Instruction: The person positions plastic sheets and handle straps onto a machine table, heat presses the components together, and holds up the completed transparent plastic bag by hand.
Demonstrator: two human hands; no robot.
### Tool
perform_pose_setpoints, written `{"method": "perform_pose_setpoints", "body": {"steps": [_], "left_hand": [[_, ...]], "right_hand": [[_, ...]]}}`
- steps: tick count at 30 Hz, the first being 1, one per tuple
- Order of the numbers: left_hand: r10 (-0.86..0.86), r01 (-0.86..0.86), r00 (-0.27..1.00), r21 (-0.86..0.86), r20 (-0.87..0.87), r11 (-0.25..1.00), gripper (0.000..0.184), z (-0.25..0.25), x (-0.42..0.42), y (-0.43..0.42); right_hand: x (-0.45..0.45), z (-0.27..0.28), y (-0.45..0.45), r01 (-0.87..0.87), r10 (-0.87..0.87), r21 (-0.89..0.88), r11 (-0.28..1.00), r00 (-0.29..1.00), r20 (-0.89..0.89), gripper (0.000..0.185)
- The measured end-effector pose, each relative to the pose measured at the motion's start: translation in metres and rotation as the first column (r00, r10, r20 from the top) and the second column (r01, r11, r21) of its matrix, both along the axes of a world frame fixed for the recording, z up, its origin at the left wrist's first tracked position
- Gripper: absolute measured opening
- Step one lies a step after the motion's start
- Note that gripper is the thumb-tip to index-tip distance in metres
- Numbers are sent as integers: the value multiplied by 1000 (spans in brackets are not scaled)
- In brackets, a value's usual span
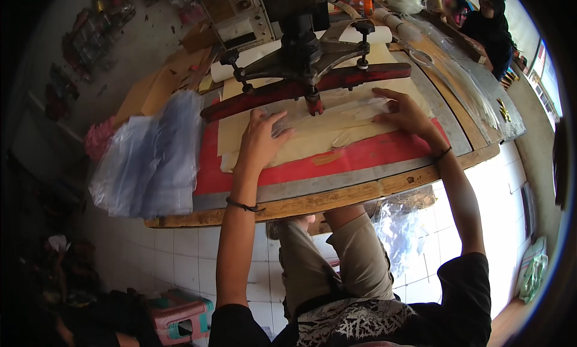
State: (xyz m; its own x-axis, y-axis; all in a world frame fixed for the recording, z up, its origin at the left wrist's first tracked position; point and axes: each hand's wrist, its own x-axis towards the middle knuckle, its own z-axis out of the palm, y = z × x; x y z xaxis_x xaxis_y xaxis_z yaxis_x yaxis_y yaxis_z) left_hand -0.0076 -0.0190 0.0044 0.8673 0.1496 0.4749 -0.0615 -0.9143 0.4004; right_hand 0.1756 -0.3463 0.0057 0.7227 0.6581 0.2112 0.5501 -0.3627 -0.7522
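My left hand [261, 138] is at the left end of a clear plastic sheet [330, 117], its fingers bent and a little apart at the plastic's edge. At the sheet's right end is my right hand [406, 113], thumb and fingers curved around the plastic's edge. The sheet lies on cream paper [288, 147] over a red sheet [276, 175]. Just beyond my hands, a dark press head with a long red bar [366, 75] spans the paper. Whether my fingertips pinch the thin plastic is hard to tell.
A pile of clear plastic bags [153, 160] hangs over the table's left edge. The wooden front edge [312, 201] is close to my body. Behind the press stands a control box [240, 13]. Plastic strips [463, 82] lie at the right, near another person [490, 31]. A stool [180, 317] stands lower left.
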Motion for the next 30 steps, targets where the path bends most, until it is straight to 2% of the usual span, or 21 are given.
{"method": "perform_pose_setpoints", "body": {"steps": [5,8,17,23,26,29,30], "left_hand": [[36,-41,996,-60,-82,997,41,5,0,-3],[23,-24,1000,-31,-7,999,40,-1,3,1],[58,-58,998,-53,6,997,41,4,3,0],[115,-115,993,2,-2,993,42,4,1,-2],[129,-129,992,15,-4,992,41,3,1,-2],[130,-131,991,25,28,991,40,-3,3,2],[131,-132,991,26,30,991,40,-4,3,3]], "right_hand": [[-8,9,1,21,-22,-16,1000,996,-87,70],[-11,11,2,-19,23,53,998,998,-67,71],[-5,1,3,-71,89,196,978,992,-84,67],[-6,7,0,-94,105,122,988,991,-83,63],[-11,14,-1,-76,76,21,997,997,6,61],[0,-2,1,-144,136,188,971,989,59,60],[-1,-2,2,-138,128,178,974,990,65,60]]}}
